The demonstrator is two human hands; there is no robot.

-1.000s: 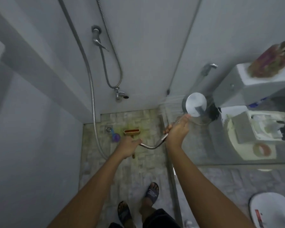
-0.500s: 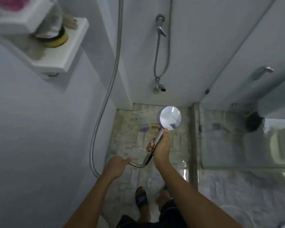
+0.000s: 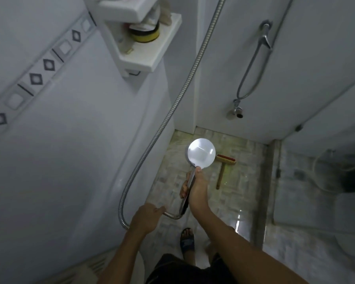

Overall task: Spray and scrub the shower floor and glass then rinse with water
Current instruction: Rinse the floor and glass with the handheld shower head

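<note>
Dim light on white wall tiles [image 3: 66,160] edged by a diamond-pattern border [image 3: 36,78], with a white corner shelf [image 3: 152,58] above the mottled shower floor [image 3: 246,181].

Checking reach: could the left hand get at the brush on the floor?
Probably not without stooping: the left hand is up by the hose, and the brush lies on the floor beyond the shower head held in the right hand.

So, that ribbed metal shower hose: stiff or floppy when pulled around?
Likely floppy: the ribbed metal shower hose hangs in a loop to the round chrome shower head gripped by the right hand. Its smooth curve suggests some springiness. Glossy metal, probably slippery.
</note>
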